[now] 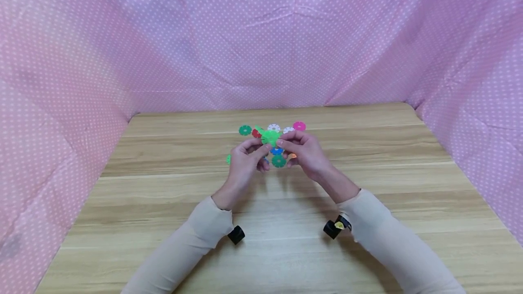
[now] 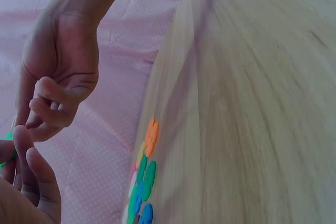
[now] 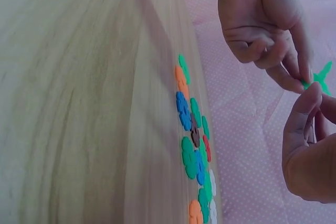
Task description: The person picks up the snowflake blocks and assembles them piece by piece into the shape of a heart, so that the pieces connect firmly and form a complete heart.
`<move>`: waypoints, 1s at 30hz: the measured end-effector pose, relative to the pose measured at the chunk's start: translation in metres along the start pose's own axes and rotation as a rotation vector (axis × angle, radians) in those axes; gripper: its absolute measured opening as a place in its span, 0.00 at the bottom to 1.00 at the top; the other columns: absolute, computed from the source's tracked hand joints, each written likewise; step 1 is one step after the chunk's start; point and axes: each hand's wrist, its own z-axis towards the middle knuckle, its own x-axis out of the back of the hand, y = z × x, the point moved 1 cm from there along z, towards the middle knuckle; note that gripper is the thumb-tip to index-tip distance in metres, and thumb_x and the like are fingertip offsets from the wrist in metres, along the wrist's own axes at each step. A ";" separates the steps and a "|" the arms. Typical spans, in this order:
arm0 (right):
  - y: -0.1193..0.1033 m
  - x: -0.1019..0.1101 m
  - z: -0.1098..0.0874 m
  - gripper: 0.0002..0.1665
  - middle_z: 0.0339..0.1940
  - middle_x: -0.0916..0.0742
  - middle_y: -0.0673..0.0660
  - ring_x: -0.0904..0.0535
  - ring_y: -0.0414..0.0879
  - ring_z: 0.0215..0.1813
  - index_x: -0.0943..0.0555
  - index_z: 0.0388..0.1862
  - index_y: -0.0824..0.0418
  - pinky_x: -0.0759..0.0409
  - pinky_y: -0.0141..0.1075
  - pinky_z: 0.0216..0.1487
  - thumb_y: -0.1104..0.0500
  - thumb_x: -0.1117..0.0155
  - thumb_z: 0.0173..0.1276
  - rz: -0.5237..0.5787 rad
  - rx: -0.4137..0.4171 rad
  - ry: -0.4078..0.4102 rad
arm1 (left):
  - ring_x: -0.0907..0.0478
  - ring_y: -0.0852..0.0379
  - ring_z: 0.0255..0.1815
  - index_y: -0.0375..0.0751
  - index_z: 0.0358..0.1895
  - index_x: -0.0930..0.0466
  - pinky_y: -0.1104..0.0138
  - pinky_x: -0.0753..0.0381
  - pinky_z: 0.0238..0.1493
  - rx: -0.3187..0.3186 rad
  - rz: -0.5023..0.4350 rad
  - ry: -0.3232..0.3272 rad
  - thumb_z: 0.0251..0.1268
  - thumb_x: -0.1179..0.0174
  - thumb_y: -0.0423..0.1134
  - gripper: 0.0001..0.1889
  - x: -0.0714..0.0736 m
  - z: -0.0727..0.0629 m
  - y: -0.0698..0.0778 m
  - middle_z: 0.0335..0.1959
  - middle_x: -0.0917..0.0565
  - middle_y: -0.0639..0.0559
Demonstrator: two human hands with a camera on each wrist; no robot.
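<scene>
Above the middle of the table, both hands hold light green notched plastic discs (image 1: pixel 269 137), which look joined at an angle in the right wrist view. My left hand (image 1: pixel 244 161) pinches their left side between thumb and index finger. From the other side, my right hand (image 1: pixel 308 157) pinches the right edge the same way. The remaining fingers of both hands curl loosely below. In the right wrist view, a green disc (image 3: pixel 324 74) sticks up beyond the meeting fingertips. The left wrist view shows only a sliver of green (image 2: pixel 7 153) at the fingers.
Several loose notched discs lie on the wooden table (image 1: pixel 278 248) under and behind the hands, among them a dark green (image 1: pixel 245 130), a pink (image 1: pixel 299 126), a white (image 1: pixel 273 127), a blue (image 1: pixel 277 151) and an orange disc (image 2: pixel 151 137). Pink dotted cloth (image 1: pixel 261 40) surrounds the table's back and sides.
</scene>
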 end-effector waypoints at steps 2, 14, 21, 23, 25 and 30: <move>0.000 0.002 0.002 0.06 0.32 0.15 0.52 0.23 0.42 0.27 0.19 0.46 0.64 0.20 0.31 0.23 0.65 0.35 0.72 -0.029 -0.001 -0.001 | 0.22 0.57 0.16 0.33 0.48 0.20 0.69 0.18 0.24 -0.008 0.000 0.008 0.68 0.33 0.37 0.13 0.003 0.001 0.000 0.31 0.16 0.46; 0.003 0.025 0.025 0.21 0.42 0.18 0.56 0.24 0.45 0.30 0.22 0.58 0.72 0.19 0.33 0.27 0.61 0.33 0.72 -0.158 -0.063 -0.005 | 0.24 0.56 0.17 0.34 0.48 0.17 0.68 0.18 0.24 -0.033 0.049 0.083 0.67 0.32 0.37 0.12 0.033 0.003 -0.002 0.35 0.16 0.43; 0.006 0.028 0.051 0.24 0.52 0.19 0.65 0.22 0.51 0.36 0.22 0.61 0.69 0.17 0.35 0.30 0.58 0.31 0.71 -0.278 -0.101 -0.018 | 0.24 0.57 0.17 0.34 0.48 0.16 0.69 0.19 0.25 -0.033 0.052 0.092 0.67 0.32 0.37 0.11 0.045 -0.001 0.000 0.39 0.16 0.38; 0.007 0.026 0.061 0.24 0.56 0.19 0.68 0.22 0.52 0.37 0.22 0.61 0.67 0.17 0.35 0.31 0.57 0.31 0.71 -0.296 -0.119 -0.024 | 0.24 0.58 0.17 0.34 0.48 0.17 0.69 0.19 0.25 -0.030 0.049 0.098 0.67 0.32 0.37 0.12 0.047 -0.001 0.000 0.38 0.16 0.40; 0.008 0.024 0.071 0.24 0.57 0.20 0.68 0.21 0.52 0.38 0.21 0.61 0.65 0.16 0.35 0.34 0.56 0.31 0.71 -0.318 -0.135 -0.031 | 0.25 0.58 0.16 0.34 0.48 0.17 0.70 0.19 0.24 -0.027 0.047 0.103 0.67 0.32 0.36 0.11 0.048 -0.002 0.000 0.39 0.17 0.38; 0.011 0.017 0.091 0.21 0.54 0.17 0.64 0.20 0.53 0.41 0.20 0.60 0.63 0.15 0.41 0.39 0.56 0.32 0.72 -0.444 -0.158 -0.049 | 0.25 0.58 0.16 0.33 0.48 0.17 0.71 0.20 0.23 -0.012 0.038 0.103 0.67 0.33 0.34 0.11 0.049 -0.002 -0.001 0.42 0.17 0.31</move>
